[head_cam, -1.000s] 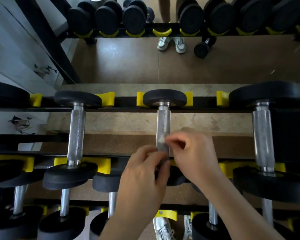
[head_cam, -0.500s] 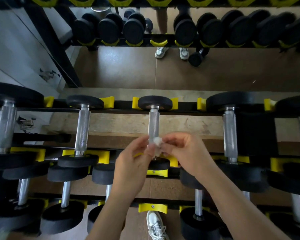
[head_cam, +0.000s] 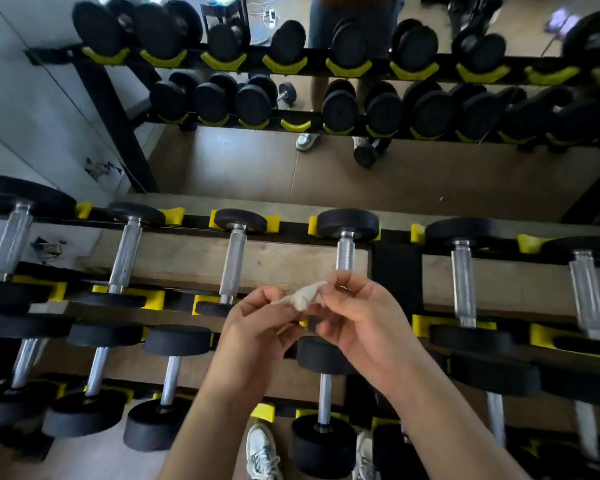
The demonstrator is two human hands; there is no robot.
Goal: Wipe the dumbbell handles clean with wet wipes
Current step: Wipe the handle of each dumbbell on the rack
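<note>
Mirror [head_cam: 395, 174] beyond rack [head_cam: 291, 233] — left hand [head_cam: 257, 329], right hand [head_cam: 368, 327] (pinching wipe [head_cam: 305, 297]) half-hide one handle [head_cam: 345, 254].

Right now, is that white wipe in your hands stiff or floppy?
Probably floppy: the wipe is crumpled and twisted between the left hand and right hand. Likely very light, since both just pinch it.

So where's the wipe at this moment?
Head view, near centre: the wipe is pinched between the left hand and the right hand, just left of the dumbbell handle whose lower end the right hand hides.
</note>
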